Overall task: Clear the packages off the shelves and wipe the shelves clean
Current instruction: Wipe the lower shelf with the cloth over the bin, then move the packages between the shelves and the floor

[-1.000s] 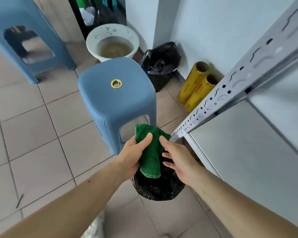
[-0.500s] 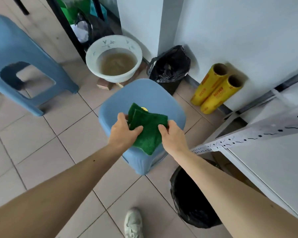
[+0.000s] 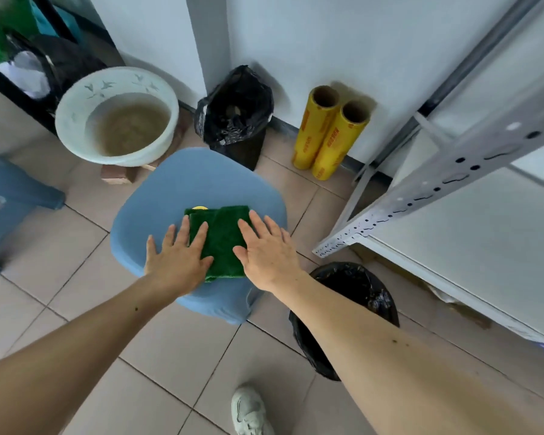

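Folded dark-green microfibre cloth (image 3: 222, 238) flat on blue plastic stool (image 3: 170, 196) seat, toward near edge. Left hand (image 3: 178, 259) and right hand (image 3: 266, 252) released, fingers straight, pressing cloth's sides.

A utility corner: tiled floor (image 3: 85, 277), water basin (image 3: 117, 116), lined bins (image 3: 346, 312), metal shelving (image 3: 453, 180).
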Available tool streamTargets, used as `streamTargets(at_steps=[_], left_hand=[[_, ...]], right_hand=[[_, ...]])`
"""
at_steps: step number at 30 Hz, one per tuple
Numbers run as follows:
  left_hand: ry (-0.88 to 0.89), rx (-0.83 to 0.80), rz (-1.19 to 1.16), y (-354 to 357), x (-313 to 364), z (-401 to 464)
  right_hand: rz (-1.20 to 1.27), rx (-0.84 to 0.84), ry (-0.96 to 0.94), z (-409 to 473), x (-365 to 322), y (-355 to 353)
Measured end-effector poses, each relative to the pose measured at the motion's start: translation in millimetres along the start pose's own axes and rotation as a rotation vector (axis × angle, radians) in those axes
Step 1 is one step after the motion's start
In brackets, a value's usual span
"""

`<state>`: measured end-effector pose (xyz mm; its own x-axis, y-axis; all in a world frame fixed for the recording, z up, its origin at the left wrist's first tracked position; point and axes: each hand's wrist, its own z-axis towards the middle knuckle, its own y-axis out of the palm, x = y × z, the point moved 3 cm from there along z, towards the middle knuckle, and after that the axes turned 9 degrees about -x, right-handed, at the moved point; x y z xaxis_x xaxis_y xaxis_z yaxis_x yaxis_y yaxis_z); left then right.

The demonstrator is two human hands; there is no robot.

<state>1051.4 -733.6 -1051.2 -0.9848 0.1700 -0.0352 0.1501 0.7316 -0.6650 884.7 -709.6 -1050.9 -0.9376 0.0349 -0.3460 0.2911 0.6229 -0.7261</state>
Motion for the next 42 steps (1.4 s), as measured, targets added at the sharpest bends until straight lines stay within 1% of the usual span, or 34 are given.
streamTargets(at_steps=[2,4,7,9,14,16,20,24,27,30,36,42], left_hand=[[-0.023,0.038,0.023,-12.9,5.5,-4.4],[0.010,0.108,0.077,-29.4,24.1,-12.4],[0.146,0.206,0.203,-47.7,71.0,-26.6],[0.261,0.257,0.265,-52.0,117.6,-41.8],[0.525,0.313,0.307,-33.9,244.1,-101.1],[0.612,0.314,0.334,-14.0,292.4,-131.6],[0.730,0.305,0.416,35.6,382.2,-197.4],[0.832,0.310,0.575,96.0,459.1,-259.3],[0.902,0.276,0.634,145.6,512.4,-307.1],[1.017,0.242,0.676,196.9,564.1,-350.9],[1.140,0.185,0.789,269.4,647.1,-406.0],[1.225,0.161,0.898,315.4,729.3,-426.2]], right_hand=[[0.047,0.023,0.016,-14.2,10.4,-7.0],[0.050,0.065,0.047,-38.4,30.4,-13.0],[-0.001,0.108,0.119,-84.5,70.8,-18.9],[-0.009,0.105,0.198,-125.3,104.9,-16.9],[0.134,0.115,0.441,-247.5,194.2,11.4],[0.185,0.127,0.528,-303.2,226.4,32.0],[0.236,0.173,0.681,-415.1,278.4,85.5],[0.323,0.195,0.812,-521.1,309.8,146.4],[0.388,0.190,0.894,-595.5,327.9,196.8],[0.455,0.210,0.977,-663.9,347.6,246.4],[0.604,0.189,1.131,-759.0,375.9,321.4],[0.756,0.178,1.272,-822.5,417.1,369.9]])
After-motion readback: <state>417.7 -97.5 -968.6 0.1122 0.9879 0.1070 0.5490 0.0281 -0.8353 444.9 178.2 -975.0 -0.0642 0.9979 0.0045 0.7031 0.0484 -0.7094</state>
